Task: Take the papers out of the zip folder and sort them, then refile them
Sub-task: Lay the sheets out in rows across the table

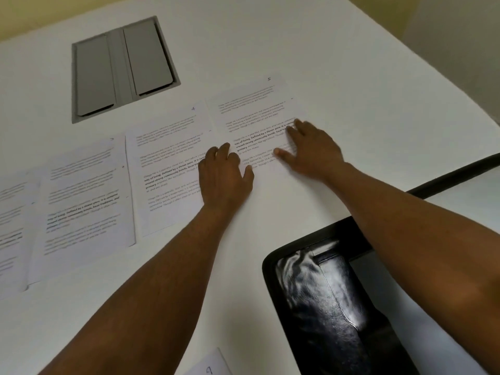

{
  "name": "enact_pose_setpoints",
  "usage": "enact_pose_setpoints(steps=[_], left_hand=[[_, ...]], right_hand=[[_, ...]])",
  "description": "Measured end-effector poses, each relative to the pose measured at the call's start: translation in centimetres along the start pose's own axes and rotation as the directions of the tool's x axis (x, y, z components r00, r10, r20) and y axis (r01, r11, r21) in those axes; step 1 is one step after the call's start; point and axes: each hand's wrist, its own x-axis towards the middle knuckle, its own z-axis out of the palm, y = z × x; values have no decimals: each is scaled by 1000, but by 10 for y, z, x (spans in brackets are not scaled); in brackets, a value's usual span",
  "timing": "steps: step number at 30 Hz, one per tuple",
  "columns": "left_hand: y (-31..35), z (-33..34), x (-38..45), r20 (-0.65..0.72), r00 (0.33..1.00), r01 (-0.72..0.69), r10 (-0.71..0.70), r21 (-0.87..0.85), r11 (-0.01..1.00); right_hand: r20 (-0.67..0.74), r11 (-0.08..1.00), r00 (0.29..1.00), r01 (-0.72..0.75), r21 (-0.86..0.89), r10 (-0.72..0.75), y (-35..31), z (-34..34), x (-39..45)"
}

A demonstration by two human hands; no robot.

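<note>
**Sorting pages on the white table, both hands down on sheet 5**

So at this moment both hands were flat on the sheet marked 5 (pixel 253 115), which lay on the white table (pixel 351 77) at the right end of a row of papers. The left hand (pixel 226 175) rested on the lower left part of that sheet, right by its border with the sheet marked 4 (pixel 167 163); its fingers were a bit bent at the knuckles but pressing down, not wrapped around anything. The right hand (pixel 311 150) was on the right side of the same sheet, fingers spread and mostly straight, tips on the printed text. It was a little blurry, so I couldn't tell finer detail.

Further left came another printed sheet (pixel 84 196), just beside sheet 4, and then more pages (pixel 13 228) running off the left edge, overlapping a bit.

The black zip folder (pixel 332 301) lay open near the right forearm, shiny inner pocket showing, with its far flap reaching toward the right edge. A sheet marked 9 (pixel 208 368) poked in at the bottom edge. A grey recessed cover panel (pixel 121 69) was set into the table behind the papers.
</note>
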Motion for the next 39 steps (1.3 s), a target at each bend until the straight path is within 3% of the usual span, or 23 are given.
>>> enact_pose_setpoints(steps=[5, 9, 15, 19, 22, 30, 36, 39], left_hand=[[-4, -5, -6, 61, 996, 75, -67, -138, 988], [-4, -9, -7, 91, 994, 72, -59, -147, 986], [-2, -34, -40, 95, 995, 29, -18, -117, 993], [-4, -63, -103, 130, 991, 25, -9, -120, 992], [-8, -81, -159, 169, 983, 99, -73, -153, 983], [-50, -148, -334, 223, 971, 116, -83, -141, 983], [-82, -169, -436, 349, 924, 199, -156, -91, 976], [-95, -173, -475, 410, 884, 269, -223, -57, 961]], right_hand=[[66, 999, 998, -20, -43, 23, -9, 13, -6], [73, 998, 997, -25, -61, 29, -11, 11, -11], [-54, 998, 998, -36, -45, 33, -34, -15, -45], [-53, 1000, 999, 14, 28, -12, -69, -31, -108], [-44, 990, 999, -7, 138, 13, -92, -32, -162], [3, 951, 1000, -23, 310, 23, -152, -17, -333], [113, 943, 994, -27, 331, -11, -189, 3, -435], [156, 903, 988, -87, 422, 22, -210, 14, -482]])
